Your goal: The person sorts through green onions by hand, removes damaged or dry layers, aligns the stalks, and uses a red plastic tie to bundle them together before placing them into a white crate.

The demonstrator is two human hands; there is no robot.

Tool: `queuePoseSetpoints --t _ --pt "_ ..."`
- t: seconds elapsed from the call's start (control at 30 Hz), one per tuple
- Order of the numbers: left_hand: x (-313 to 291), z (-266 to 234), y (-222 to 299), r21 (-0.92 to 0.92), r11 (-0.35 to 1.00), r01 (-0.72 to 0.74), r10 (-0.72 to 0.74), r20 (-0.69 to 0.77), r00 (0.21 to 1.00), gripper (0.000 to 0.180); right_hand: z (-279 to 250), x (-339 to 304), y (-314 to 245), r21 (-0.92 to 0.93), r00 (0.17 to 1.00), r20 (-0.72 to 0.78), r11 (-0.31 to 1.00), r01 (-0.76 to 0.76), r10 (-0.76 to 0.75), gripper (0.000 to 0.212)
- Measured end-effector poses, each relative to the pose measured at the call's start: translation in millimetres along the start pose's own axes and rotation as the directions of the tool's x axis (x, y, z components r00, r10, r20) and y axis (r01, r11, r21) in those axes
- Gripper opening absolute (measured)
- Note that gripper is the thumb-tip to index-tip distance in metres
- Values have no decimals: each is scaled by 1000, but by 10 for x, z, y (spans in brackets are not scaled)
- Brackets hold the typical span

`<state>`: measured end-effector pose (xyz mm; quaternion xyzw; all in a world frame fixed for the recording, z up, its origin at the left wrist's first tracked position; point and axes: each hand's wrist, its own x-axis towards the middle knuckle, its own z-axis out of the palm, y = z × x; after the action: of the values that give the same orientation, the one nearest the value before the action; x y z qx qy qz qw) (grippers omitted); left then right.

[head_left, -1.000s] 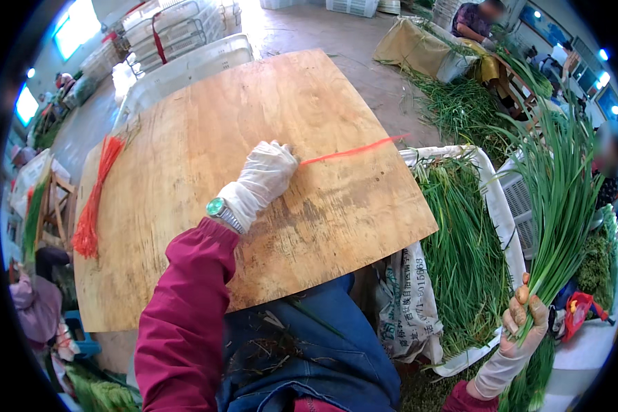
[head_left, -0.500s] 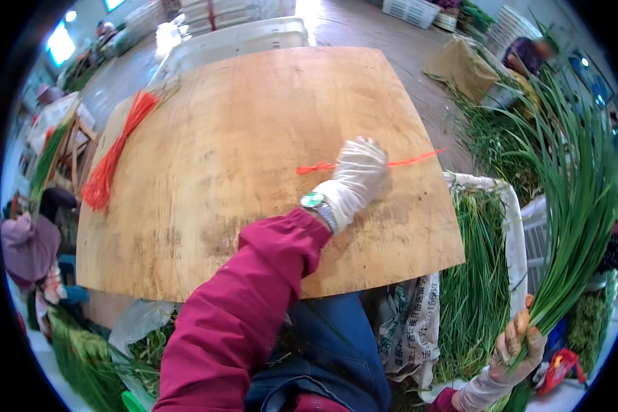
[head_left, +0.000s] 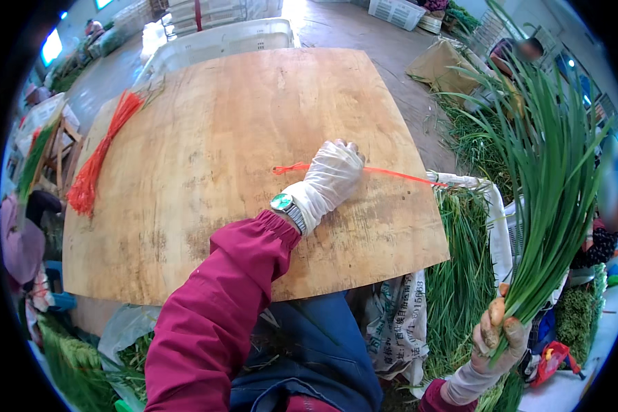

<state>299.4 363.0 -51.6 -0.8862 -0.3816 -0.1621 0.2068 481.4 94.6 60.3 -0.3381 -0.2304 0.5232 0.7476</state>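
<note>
My left hand, in a white sleeve-like covering with a watch at the wrist, is closed over an orange-red tying strip on the wooden board. The strip's looped end sticks out left of the hand; its other end runs right, past the board's edge. The fingertips are partly hidden. At the lower right my right hand is wrapped round the lower end of a bunch of chives. Their long green leaves rise upright and fan out at the top.
A bundle of orange-red strips lies on the board's left side. Right of the board stands a white-lined container full of loose greens. White crates stand beyond the far edge. Another person sits at the far right.
The bunch of chives in my right hand has come left and a little up, toward the board. My left hand stays on the strip, while the whole view has shifted slightly.
</note>
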Motion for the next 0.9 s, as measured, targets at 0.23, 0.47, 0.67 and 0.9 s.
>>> queuePoseSetpoints --t 0.23,0.47,0.67,0.9 --pt "-115 -251 0 -122 991 63 -62 18 998 13 267 68 143 -183 989 146 982 48 -21 48" --pt "-1072 -1655 -302 -932 49 360 -344 323 882 44 1028 178 590 -398 924 180 884 -246 338 17" --pt "-2142 -2333 -605 -832 -504 231 -508 502 700 55 1692 -230 1661 -292 564 472 724 -625 678 10" --pt "-2799 -2537 -553 -671 -598 438 -564 741 366 31 1568 -1130 2524 -225 231 574 423 -878 785 22"
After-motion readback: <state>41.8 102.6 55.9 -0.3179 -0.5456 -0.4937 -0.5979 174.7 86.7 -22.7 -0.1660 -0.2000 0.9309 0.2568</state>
